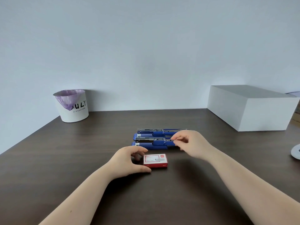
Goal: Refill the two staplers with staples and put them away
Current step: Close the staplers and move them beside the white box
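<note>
Two blue staplers lie side by side across the middle of the dark table, both with metal staple channels showing: the far stapler [155,132] and the near stapler [151,142]. My right hand [190,144] is at the right end of the near stapler, its thumb and forefinger pinched at the metal rail; whether a strip of staples is between them is too small to tell. A red and white staple box [155,160] sits just in front of the staplers. My left hand [129,159] cups the box's left end, thumb and fingers touching it.
A white bin [73,106] with a purple liner stands at the back left by the wall. A large white box [250,108] sits at the back right. A white round object [296,151] shows at the right edge.
</note>
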Demonstrator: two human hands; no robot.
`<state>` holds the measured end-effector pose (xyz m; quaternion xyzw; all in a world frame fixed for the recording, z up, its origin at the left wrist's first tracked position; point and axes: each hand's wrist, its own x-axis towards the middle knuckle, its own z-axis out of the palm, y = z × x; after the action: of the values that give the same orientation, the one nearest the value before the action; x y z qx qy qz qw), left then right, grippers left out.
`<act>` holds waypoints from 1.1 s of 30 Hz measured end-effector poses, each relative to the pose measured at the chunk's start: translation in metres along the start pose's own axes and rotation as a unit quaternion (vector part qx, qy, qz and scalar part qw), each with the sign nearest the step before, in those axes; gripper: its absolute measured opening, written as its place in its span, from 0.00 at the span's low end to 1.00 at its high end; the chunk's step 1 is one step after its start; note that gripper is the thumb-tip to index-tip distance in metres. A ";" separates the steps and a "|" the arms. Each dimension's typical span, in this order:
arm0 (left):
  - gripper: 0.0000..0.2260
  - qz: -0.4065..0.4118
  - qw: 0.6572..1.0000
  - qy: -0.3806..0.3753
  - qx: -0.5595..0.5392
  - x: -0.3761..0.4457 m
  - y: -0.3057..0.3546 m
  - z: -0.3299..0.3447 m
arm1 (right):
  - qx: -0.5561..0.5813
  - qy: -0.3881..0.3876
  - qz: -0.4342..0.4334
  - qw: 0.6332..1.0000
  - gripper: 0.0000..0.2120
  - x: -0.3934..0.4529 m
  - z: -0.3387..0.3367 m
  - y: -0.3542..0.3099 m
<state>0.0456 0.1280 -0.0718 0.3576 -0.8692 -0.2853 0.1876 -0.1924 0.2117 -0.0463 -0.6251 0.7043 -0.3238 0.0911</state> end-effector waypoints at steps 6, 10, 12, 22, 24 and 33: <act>0.06 -0.040 0.989 0.086 -0.117 0.002 -0.011 -0.021 | -0.084 0.048 0.055 0.994 0.13 0.031 -0.019 0.031; 0.06 -0.125 0.961 0.200 -0.142 0.017 -0.022 -0.026 | -0.088 0.025 0.103 0.990 0.21 0.053 -0.024 0.050; 0.05 -0.152 0.957 0.217 -0.115 0.029 -0.029 -0.026 | -0.105 -0.008 0.117 0.988 0.25 0.061 -0.025 0.055; 0.17 -0.147 0.979 0.140 -0.027 0.072 -0.037 -0.018 | -0.045 -0.074 0.126 0.988 0.24 0.076 -0.014 0.069; 0.21 -0.145 0.984 0.101 -0.019 0.075 -0.036 -0.018 | -0.032 -0.061 0.128 0.989 0.24 0.077 -0.014 0.071; 0.20 -0.135 0.987 0.063 -0.057 0.081 -0.032 -0.015 | 0.125 0.015 0.144 0.981 0.33 0.070 -0.013 0.071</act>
<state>0.0159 0.0445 -0.0706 0.4772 -0.7818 -0.3343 0.2220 -0.2718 0.1511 -0.0572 -0.4957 0.7422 -0.4025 0.2036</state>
